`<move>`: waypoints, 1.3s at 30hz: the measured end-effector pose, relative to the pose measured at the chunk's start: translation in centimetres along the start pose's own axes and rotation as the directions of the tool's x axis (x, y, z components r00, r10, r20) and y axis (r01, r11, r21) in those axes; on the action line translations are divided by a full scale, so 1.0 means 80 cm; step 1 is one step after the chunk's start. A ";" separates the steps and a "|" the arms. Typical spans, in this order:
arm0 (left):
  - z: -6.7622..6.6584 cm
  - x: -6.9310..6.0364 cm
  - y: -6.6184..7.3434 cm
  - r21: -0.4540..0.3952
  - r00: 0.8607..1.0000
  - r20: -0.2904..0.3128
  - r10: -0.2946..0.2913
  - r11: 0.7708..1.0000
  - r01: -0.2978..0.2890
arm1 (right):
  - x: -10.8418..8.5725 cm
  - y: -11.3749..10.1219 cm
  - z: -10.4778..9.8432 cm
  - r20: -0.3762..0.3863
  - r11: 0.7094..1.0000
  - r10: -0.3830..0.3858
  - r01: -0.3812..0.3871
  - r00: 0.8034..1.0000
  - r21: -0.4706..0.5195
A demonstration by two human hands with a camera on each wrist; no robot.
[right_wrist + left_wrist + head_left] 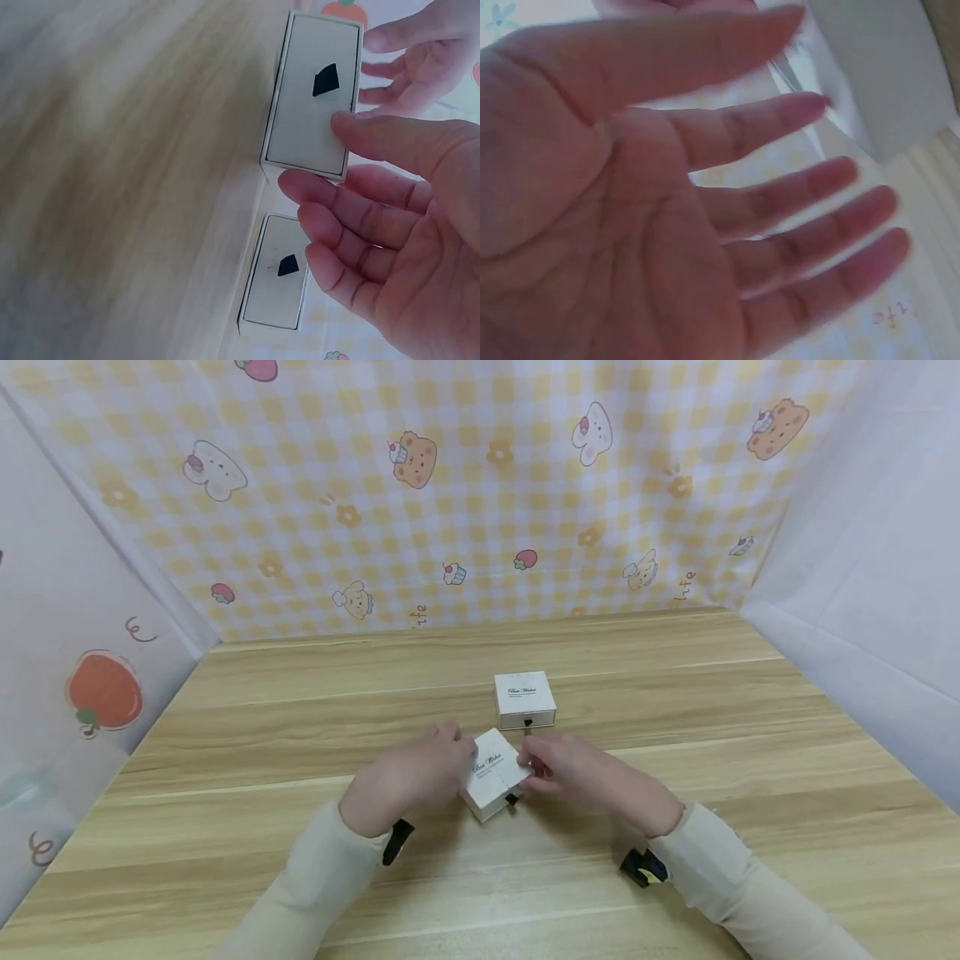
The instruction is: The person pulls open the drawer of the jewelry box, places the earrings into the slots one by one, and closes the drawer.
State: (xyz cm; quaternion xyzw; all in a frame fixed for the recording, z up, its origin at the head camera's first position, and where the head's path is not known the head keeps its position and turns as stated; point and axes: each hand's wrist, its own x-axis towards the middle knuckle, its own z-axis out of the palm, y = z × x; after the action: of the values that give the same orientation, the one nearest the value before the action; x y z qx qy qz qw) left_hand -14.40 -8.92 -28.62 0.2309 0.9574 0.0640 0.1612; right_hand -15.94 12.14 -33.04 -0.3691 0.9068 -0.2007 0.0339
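In the head view a white drawer box [492, 767] printed with "Best Wishes" sits turned at an angle between the two hands. A black pull tab shows on its front. My right hand [566, 768] pinches the box's near right corner; in the right wrist view the thumb [382, 139] lies on the front's edge, the fingers around the corner. On the other side is my left hand [412, 777], blurred in the head view. The left wrist view shows its fingers [802, 247] nearly straight and spread, thumb and index tips at the box's side; contact is hard to tell.
Just behind stands a second white drawer box [525, 697] with the same lettering and a black tab. Both boxes are on a wooden table [300, 710]. A checked, cartoon-printed cloth [480, 485] hangs along the back, with pale curtains at both sides.
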 end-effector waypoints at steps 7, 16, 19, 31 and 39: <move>0.004 -0.002 0.016 0.035 0.999 0.018 -0.034 0.999 0.033 | -0.001 -0.004 -0.001 -0.027 1.000 0.016 -0.016 0.999 -0.002; 0.010 0.004 0.017 0.044 0.998 -0.060 -0.012 0.999 0.014 | -0.002 -0.015 0.001 -0.084 0.997 -0.020 0.014 0.996 -0.074; 0.010 0.005 0.015 0.017 0.997 -0.077 -0.016 1.000 0.017 | 0.000 -0.019 0.003 -0.088 0.997 0.000 -0.007 0.996 -0.080; -0.001 0.016 0.001 -0.060 0.998 -0.044 -0.042 0.997 0.040 | 0.021 -0.028 0.000 -0.014 0.992 0.120 -0.120 0.993 -0.029; -0.008 0.037 -0.019 -0.091 0.998 -0.001 -0.061 0.994 0.061 | 0.040 -0.033 0.001 -0.021 0.985 0.163 -0.164 0.986 -0.046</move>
State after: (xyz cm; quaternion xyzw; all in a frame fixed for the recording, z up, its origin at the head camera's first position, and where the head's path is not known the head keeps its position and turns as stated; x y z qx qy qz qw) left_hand -17.77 -8.93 -29.13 0.1940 0.9604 0.1028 0.1714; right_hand -16.51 8.19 -31.82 -0.2924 0.9388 -0.1788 0.0339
